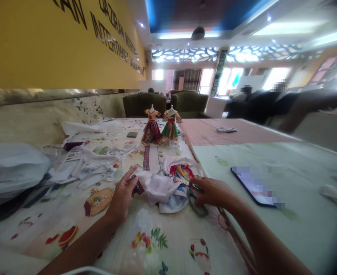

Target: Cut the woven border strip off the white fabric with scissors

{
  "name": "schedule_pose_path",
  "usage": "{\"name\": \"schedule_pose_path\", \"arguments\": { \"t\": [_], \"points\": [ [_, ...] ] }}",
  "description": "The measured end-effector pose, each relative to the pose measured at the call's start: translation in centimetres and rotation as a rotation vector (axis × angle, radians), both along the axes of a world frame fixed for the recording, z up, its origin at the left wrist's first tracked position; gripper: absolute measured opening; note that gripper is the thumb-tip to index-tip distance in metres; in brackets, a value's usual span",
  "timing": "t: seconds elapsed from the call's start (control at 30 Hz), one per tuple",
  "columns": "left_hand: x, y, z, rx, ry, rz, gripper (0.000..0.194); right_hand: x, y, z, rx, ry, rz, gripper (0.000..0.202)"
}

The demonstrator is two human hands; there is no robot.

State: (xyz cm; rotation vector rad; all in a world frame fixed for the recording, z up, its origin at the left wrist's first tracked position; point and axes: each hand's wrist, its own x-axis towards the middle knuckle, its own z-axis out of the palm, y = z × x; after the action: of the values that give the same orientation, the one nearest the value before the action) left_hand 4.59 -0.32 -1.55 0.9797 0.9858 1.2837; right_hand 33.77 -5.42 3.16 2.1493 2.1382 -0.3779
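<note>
In the head view, my left hand (125, 191) pinches the edge of a white cloth (157, 187) by its dark red-and-blue patterned trim. The cloth lies crumpled on the table, with a pale blue piece (174, 202) under its near side. My right hand (211, 191) grips scissors (198, 208) with dark green handles, and some of its fingers are hidden. The blades point up and left over a red, orange and blue printed patch (182, 172) on the fabric. A patterned cut-out (99, 201) shaped like a small garment lies left of my left hand.
Two small dress forms in costumes, one red-skirted (151, 128) and one green-skirted (170, 126), stand farther back. White paper scraps (82, 166) and a pale plastic bag (12, 172) lie at left. A phone (256, 187) rests at right. People sit in the background.
</note>
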Motion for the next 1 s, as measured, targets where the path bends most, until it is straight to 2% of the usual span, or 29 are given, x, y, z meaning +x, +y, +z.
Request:
{"name": "schedule_pose_path", "arguments": {
  "t": [0.07, 0.13, 0.23, 0.43, 0.6, 0.73, 0.87, 1.0],
  "points": [
    [0.0, 0.2, -0.3, -0.013, -0.033, 0.014, 0.053, -0.3, 0.0, 0.0, 0.005, -0.004, -0.004, 0.056],
    [0.0, 0.5, -0.5, -0.029, -0.054, 0.028, 0.047, -0.4, 0.1, 0.1, 0.021, -0.002, -0.004, 0.048],
    [0.0, 0.7, -0.5, -0.024, -0.081, 0.043, 0.047, 0.0, 0.4, 0.0, 0.036, 0.017, -0.009, 0.042],
    [0.0, 0.5, -0.2, -0.019, -0.094, 0.061, 0.047, 0.8, 0.7, -0.7, 0.033, 0.098, -0.031, 0.052],
    [-0.1, 0.5, -0.1, -0.018, -0.100, 0.047, 0.045, 0.7, 0.9, -0.5, 0.106, 0.204, -0.123, 0.039],
    [-0.2, 0.6, -0.4, -0.007, -0.102, 0.056, 0.044, 1.8, 1.2, 0.2, 0.135, 0.444, -0.257, 0.022],
    [-0.1, 0.4, -0.5, -0.008, -0.104, 0.047, 0.046, 2.7, 1.1, 1.0, 0.150, 0.818, -0.364, 0.039],
    [0.2, 0.0, 0.1, -0.005, -0.106, 0.053, 0.050, 2.1, 1.0, 1.1, 0.237, 1.131, -0.346, 0.063]
  ]
}}
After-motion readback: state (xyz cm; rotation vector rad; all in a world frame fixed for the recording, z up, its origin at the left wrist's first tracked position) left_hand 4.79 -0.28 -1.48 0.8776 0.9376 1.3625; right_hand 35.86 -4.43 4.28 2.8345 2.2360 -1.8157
